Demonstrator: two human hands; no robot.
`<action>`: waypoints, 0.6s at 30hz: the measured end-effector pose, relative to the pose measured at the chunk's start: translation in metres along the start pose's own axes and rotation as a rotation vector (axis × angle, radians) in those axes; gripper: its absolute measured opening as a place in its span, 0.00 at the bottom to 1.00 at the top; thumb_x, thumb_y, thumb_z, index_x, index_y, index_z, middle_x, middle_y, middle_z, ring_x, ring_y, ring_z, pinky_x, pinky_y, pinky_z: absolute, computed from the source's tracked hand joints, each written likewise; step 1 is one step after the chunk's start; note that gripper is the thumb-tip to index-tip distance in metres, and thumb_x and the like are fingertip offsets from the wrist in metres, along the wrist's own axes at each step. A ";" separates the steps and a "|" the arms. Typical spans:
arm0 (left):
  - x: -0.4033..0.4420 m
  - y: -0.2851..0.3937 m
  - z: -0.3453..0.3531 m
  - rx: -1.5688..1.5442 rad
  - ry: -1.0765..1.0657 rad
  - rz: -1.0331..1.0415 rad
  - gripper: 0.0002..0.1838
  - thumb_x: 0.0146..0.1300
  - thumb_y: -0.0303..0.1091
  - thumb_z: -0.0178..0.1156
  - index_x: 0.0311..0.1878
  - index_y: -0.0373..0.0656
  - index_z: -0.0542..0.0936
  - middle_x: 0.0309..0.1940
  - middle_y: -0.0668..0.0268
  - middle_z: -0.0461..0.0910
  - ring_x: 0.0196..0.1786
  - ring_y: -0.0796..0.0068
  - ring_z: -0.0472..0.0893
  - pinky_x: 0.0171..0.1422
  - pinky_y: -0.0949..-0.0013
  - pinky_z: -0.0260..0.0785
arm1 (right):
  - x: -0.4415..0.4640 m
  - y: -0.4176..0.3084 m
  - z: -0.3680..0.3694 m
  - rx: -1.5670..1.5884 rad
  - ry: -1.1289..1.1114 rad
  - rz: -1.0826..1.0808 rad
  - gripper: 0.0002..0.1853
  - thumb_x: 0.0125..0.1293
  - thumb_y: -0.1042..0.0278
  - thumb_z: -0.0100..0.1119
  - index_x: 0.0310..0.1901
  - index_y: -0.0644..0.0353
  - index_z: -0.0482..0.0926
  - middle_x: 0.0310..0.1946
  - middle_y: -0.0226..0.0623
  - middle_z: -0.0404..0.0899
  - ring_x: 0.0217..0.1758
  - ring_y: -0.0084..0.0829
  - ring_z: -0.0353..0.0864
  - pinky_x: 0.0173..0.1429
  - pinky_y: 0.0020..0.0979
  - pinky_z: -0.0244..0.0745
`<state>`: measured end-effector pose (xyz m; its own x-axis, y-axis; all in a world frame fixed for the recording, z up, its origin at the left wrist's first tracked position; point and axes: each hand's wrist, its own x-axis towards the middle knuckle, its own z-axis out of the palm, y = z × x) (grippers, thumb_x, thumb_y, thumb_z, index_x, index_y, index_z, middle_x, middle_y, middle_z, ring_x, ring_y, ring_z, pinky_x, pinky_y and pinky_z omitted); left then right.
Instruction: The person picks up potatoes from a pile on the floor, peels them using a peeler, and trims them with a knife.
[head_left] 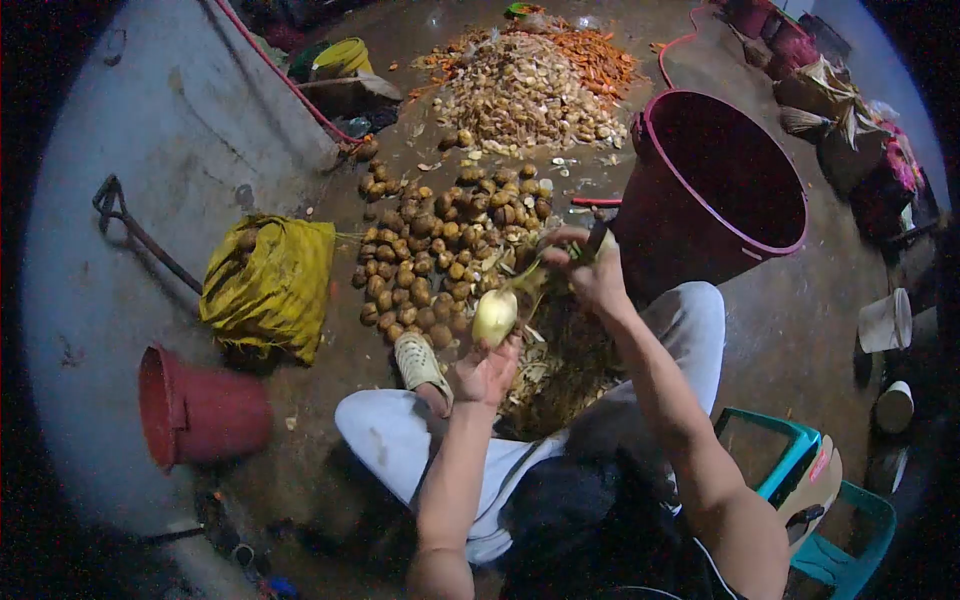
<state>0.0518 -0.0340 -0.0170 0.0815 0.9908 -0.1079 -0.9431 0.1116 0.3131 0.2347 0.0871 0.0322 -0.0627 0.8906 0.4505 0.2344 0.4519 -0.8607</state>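
Note:
My left hand cups a pale, smooth, peeled-looking root vegetable from below, its fingers wrapped round it. Up and to the right, my right hand is closed round what looks like a dark-handled knife; its blade I cannot make out. A thin strip of peel stretches between the vegetable and my right fingers. Beyond my hands lie many round brown unpeeled roots on the floor. Between my legs is a heap of peelings.
A large maroon tub stands at right, and a red bucket at left near a yellow sack. Farther off rises a pile of pale cut pieces with orange pieces. A teal stool is at lower right.

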 end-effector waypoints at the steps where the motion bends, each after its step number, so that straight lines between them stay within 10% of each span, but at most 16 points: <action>1: 0.003 0.001 0.001 -0.015 0.028 -0.044 0.48 0.39 0.39 0.78 0.66 0.40 0.66 0.63 0.56 0.70 0.64 0.55 0.70 0.71 0.55 0.60 | -0.001 0.005 -0.005 -0.027 0.069 0.220 0.11 0.55 0.73 0.70 0.39 0.63 0.81 0.33 0.36 0.84 0.36 0.25 0.82 0.43 0.28 0.76; 2: 0.003 0.002 0.004 -0.013 0.024 -0.043 0.48 0.39 0.39 0.78 0.66 0.40 0.66 0.63 0.56 0.70 0.64 0.55 0.70 0.71 0.55 0.60 | 0.002 0.002 -0.010 0.470 0.062 0.396 0.12 0.55 0.72 0.71 0.40 0.65 0.81 0.31 0.35 0.83 0.35 0.23 0.81 0.41 0.27 0.75; 7: -0.003 0.009 0.016 -0.098 -0.012 0.021 0.47 0.42 0.44 0.77 0.67 0.46 0.65 0.64 0.58 0.69 0.63 0.60 0.70 0.68 0.55 0.61 | 0.001 -0.014 -0.020 -0.138 0.042 0.026 0.15 0.54 0.77 0.71 0.44 0.66 0.79 0.32 0.35 0.84 0.35 0.22 0.82 0.41 0.26 0.77; 10: -0.002 0.021 0.025 -0.032 -0.027 0.000 0.45 0.44 0.44 0.76 0.67 0.48 0.66 0.66 0.60 0.68 0.63 0.63 0.70 0.65 0.54 0.63 | -0.006 0.000 -0.016 0.148 0.140 -0.001 0.13 0.54 0.77 0.69 0.41 0.67 0.80 0.34 0.43 0.85 0.38 0.30 0.85 0.44 0.30 0.78; 12: 0.000 0.023 0.028 -0.006 -0.006 0.106 0.46 0.45 0.43 0.75 0.68 0.48 0.65 0.66 0.60 0.69 0.63 0.62 0.70 0.64 0.52 0.64 | 0.000 0.060 -0.035 -0.535 -0.424 0.368 0.16 0.50 0.78 0.62 0.43 0.63 0.82 0.32 0.52 0.83 0.39 0.48 0.85 0.43 0.39 0.78; 14: 0.008 0.028 0.021 -0.013 -0.052 0.104 0.46 0.46 0.42 0.75 0.69 0.48 0.64 0.65 0.59 0.69 0.63 0.60 0.70 0.63 0.52 0.65 | -0.010 0.058 -0.027 -0.504 -0.325 0.189 0.10 0.55 0.72 0.66 0.41 0.60 0.84 0.24 0.44 0.81 0.32 0.32 0.85 0.41 0.33 0.76; 18: 0.004 0.030 0.013 0.116 -0.023 0.174 0.48 0.45 0.41 0.76 0.70 0.46 0.62 0.64 0.57 0.69 0.65 0.55 0.69 0.67 0.53 0.66 | -0.007 0.025 -0.018 -0.488 -0.420 0.232 0.12 0.55 0.70 0.66 0.42 0.60 0.84 0.24 0.43 0.82 0.29 0.33 0.83 0.40 0.34 0.76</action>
<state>0.0280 -0.0255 0.0038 -0.0709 0.9973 -0.0212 -0.9004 -0.0549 0.4315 0.2584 0.0911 0.0122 -0.3058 0.9507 0.0522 0.6917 0.2595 -0.6739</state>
